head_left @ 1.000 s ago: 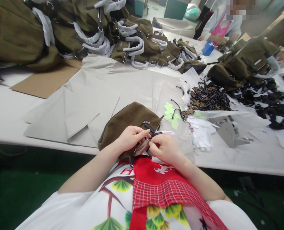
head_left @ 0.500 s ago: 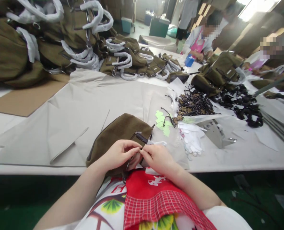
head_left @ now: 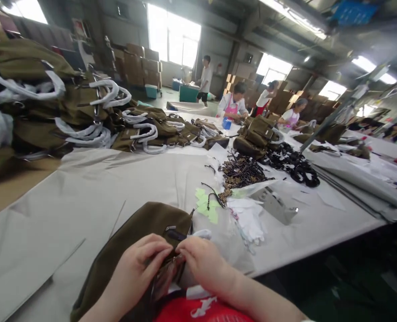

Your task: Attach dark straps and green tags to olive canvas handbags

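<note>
1. Head view: an olive bag [head_left: 145, 219] lies on the table [head_left: 285, 241], its near-side opening unclosed.
2. At that opening, left hand [head_left: 140, 264] and right hand [head_left: 207, 261] pinch narrowly; whether they grip anything cannot be told.
3. Handling appears unfinished.

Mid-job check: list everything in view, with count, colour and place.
Bag being handled: one, olive-brown, near table edge
Stacked bags: many, olive, left and back
Wrapped handles: several, white, on stacked bags
Further bags: uncounted, olive, beyond cords
Braided cords: many, black and tan, right of centre
Paper slips: several, light green, beside cords
Tags: many, white, nearer than cords
Black pile: uncounted, black, right of cords
Box: one, blue, far table
Sheeting: uncounted, grey, over table
Table: one, white, beneath
Co-workers: at least four, mixed clothing, background
Cartons: many, brown, background
Apron: one, red, on wearer
Left hand, right hand: one each, bare, at bag opening
</note>
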